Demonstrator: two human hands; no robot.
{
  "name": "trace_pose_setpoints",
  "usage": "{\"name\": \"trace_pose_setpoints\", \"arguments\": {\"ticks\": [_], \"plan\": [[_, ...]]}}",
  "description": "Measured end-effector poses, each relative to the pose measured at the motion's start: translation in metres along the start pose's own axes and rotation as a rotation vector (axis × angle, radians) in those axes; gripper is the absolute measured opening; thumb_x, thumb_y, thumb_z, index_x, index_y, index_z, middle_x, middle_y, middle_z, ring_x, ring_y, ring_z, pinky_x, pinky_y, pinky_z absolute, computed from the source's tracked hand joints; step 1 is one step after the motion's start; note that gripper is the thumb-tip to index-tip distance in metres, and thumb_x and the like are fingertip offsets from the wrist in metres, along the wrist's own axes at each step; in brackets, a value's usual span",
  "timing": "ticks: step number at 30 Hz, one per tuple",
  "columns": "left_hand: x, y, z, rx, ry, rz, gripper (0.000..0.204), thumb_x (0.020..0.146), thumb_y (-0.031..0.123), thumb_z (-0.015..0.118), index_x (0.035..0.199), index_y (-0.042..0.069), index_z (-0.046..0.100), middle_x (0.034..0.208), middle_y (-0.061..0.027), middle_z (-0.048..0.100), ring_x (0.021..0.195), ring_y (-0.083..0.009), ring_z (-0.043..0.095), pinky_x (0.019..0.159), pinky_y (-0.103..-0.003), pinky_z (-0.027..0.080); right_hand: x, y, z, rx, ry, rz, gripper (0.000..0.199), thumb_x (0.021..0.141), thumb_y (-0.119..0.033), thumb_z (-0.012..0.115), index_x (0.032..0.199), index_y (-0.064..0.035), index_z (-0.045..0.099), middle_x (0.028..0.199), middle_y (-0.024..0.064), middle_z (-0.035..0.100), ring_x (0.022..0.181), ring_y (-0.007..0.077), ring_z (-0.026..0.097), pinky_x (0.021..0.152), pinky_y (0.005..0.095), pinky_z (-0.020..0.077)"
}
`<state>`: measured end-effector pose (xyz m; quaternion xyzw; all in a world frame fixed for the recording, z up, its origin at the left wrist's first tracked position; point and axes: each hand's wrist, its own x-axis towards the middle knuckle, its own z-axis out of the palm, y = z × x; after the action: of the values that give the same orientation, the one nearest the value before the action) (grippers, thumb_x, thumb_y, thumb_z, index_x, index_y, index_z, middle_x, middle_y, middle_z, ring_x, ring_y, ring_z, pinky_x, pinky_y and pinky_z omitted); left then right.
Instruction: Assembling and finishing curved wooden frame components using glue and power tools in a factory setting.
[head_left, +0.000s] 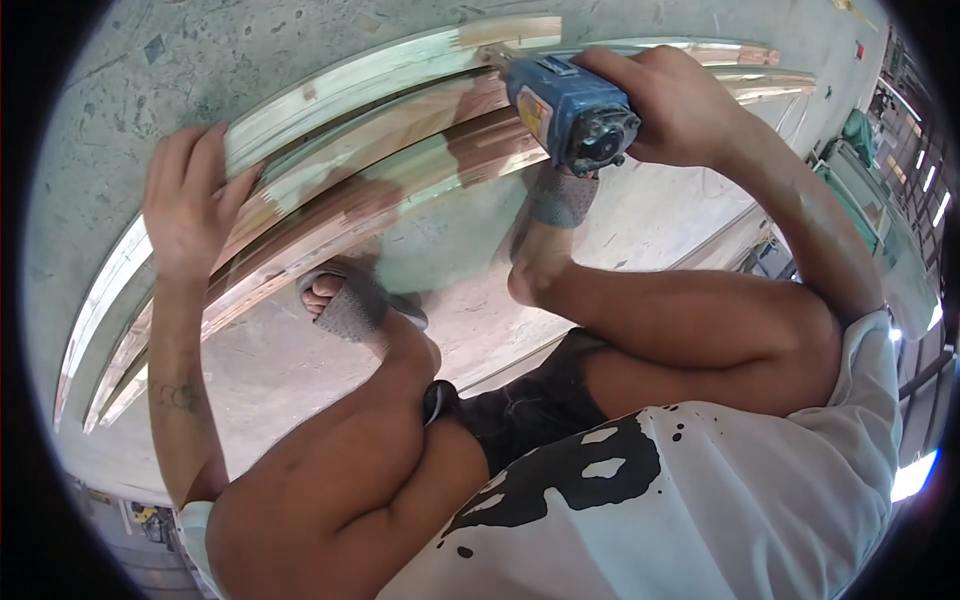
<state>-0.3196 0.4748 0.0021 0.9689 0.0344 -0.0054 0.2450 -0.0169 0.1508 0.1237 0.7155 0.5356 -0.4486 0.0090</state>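
Note:
My right hand [675, 105] is closed around the handle of a blue nail gun [560, 95] with a black end cap. Its nose meets the farthest of several long wooden strips, close to that strip's right end. Off to the left, my left hand [190, 205] grips the same far wooden strip [350, 80], fingers over its far edge and thumb on the near side. Another wooden strip [420, 110] runs alongside it, and a reddish-brown wooden strip [400, 165] lies nearer to me. The nail gun hides part of the strips.
My feet, in grey slide sandals [352, 308], stand just on the near side of the strips. The concrete floor [250, 60] stretches beyond them. At the right are a greenish covered object [850, 195] and other workshop items.

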Motion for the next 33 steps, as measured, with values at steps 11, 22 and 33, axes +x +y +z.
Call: {"name": "trace_pose_setpoints", "arguments": {"ticks": [11, 22, 33], "plan": [[0.046, 0.048, 0.032, -0.062, 0.076, 0.089, 0.046, 0.075, 0.029, 0.082, 0.111, 0.006, 0.067, 0.105, -0.0072, 0.061, 0.100, -0.0284, 0.061, 0.081, -0.041, 0.050, 0.035, -0.029, -0.001, -0.018, 0.021, -0.065, 0.061, 0.073, -0.011, 0.081, 0.129, -0.0043, 0.056, 0.087, 0.0217, 0.070, 0.083, 0.0447, 0.067, 0.074, 0.0529, 0.0529], [0.046, 0.044, 0.035, -0.059, 0.051, 0.100, 0.043, 0.076, 0.031, 0.082, 0.107, 0.007, 0.065, 0.104, -0.0069, 0.061, 0.099, -0.0292, 0.062, 0.079, -0.041, 0.051, 0.048, -0.047, 0.003, 0.040, 0.007, -0.069, 0.053, 0.075, -0.008, 0.077, 0.125, -0.0054, 0.058, 0.086, 0.0213, 0.070, 0.083, 0.0437, 0.067, 0.074, 0.0514, 0.0534], [0.051, 0.046, 0.032, -0.090, 0.156, 0.146, 0.041, 0.077, 0.032, 0.083, 0.106, 0.008, 0.067, 0.093, -0.0056, 0.058, 0.088, -0.0270, 0.062, 0.075, -0.038, 0.051, 0.080, -0.076, -0.028, 0.111, -0.164, -0.012, 0.035, 0.083, -0.012, 0.069, 0.115, -0.0043, 0.061, 0.083, 0.0256, 0.069, 0.079, 0.0469, 0.067, 0.071, 0.0533, 0.0537]]}}
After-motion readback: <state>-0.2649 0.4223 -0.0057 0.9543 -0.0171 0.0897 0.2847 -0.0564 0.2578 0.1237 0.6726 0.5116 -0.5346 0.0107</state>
